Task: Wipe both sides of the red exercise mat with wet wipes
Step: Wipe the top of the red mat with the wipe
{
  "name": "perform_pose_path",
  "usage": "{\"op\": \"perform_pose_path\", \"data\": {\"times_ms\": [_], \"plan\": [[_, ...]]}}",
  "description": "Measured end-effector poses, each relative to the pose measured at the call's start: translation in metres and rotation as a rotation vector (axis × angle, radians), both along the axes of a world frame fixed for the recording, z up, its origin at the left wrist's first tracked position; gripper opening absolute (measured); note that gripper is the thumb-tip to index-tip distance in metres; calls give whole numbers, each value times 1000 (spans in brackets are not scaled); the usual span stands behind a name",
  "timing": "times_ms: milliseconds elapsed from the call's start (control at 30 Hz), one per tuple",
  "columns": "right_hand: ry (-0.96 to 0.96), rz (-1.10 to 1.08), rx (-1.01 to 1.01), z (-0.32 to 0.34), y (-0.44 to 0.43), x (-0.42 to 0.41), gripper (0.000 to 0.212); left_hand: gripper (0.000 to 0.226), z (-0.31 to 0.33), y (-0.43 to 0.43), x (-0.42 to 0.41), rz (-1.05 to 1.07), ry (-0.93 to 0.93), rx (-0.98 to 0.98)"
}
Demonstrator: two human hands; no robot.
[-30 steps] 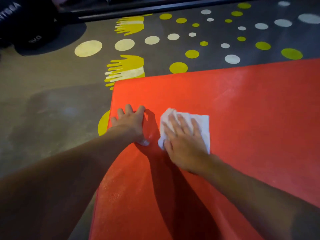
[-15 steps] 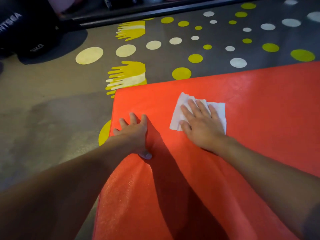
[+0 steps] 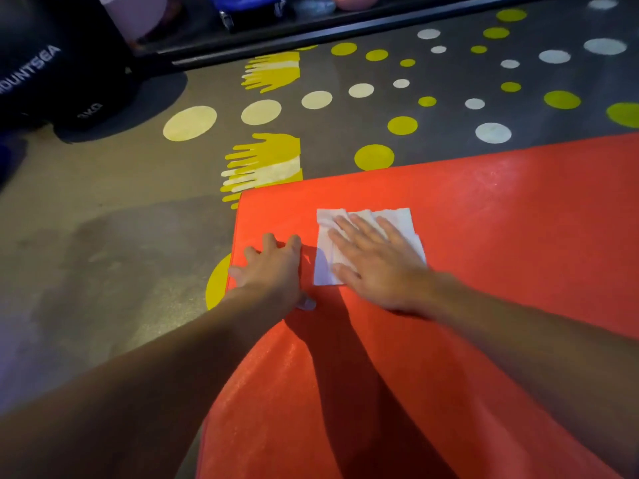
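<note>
The red exercise mat [image 3: 501, 236] lies flat on the floor and fills the lower right of the view, its far left corner near the middle. A white wet wipe [image 3: 397, 223] is spread on the mat just inside that corner. My right hand [image 3: 377, 264] lies flat on the wipe with straight fingers, pressing it onto the mat. My left hand [image 3: 269, 267] rests on the mat beside its left edge, fingers spread; a small pale bit shows under its thumb side.
The grey floor [image 3: 103, 271] around the mat is painted with yellow and white dots and hand prints. A black bag [image 3: 52, 74] sits at the far left. A dark rail [image 3: 311, 32] with stored items behind it runs along the back.
My right hand has slid the wipe away from me toward the mat's far edge over the last second. My left hand has stayed at the mat's left edge.
</note>
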State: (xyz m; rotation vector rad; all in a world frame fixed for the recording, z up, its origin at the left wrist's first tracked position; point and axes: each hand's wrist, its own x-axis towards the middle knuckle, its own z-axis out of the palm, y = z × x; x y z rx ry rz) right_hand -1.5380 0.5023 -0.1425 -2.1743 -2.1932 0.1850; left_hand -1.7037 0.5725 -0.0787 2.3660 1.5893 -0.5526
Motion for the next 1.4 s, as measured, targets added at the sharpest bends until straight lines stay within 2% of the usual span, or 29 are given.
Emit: {"op": "perform_pose_path", "data": {"times_ms": [33,133,167,300,333,400,467,600,633,733,767,800,867,933,967,1033,1100,1133,1200,1267,1400], "plan": [[5,-39,-2,2,10,17,72,111,-1,1,1,21,-3,-3],[0,-362,-46,2,32,34,65,136,-1,9,4,29,-10,-92],[-5,-367,-37,0,36,24,66,139,0,12,6,35,-2,-120],[-7,-75,-30,1,32,28,76,141,0,14,9,25,25,-142],[7,-106,-38,2,41,43,72,141,0,14,8,19,23,-140],[12,-333,-53,4,60,61,65,142,-2,15,8,15,25,-143],[11,-451,-62,2,76,42,65,144,-2,15,8,20,30,-145],[23,-91,-59,3,81,17,63,143,-4,16,5,15,12,-146],[30,-89,-53,5,88,28,62,142,-4,15,4,16,6,-151],[28,-363,-85,7,109,43,62,141,-4,15,5,28,-15,-159],[23,-374,-99,8,110,32,63,142,-4,15,6,31,-17,-160],[37,-306,-96,8,108,15,64,142,-5,16,6,31,-20,-158],[58,-28,-52,3,89,-12,63,144,-5,15,4,27,-30,-154],[72,148,1,1,78,-1,61,143,-7,16,2,16,-41,-142],[85,122,-5,2,83,13,61,142,-7,16,1,17,-43,-142],[44,-120,-61,6,90,32,61,142,-8,16,2,20,-46,-146],[15,-252,-88,9,88,17,63,141,-7,16,2,24,-50,-145],[19,-213,-71,7,82,0,64,141,-7,16,2,23,-55,-144],[6,-1,-10,-1,59,-25,65,140,-8,16,0,19,-76,-141],[2,115,3,-3,50,-11,65,140,-8,16,-2,19,-78,-141],[-18,-220,-67,4,58,9,63,141,-7,16,1,34,-66,-137]]}}
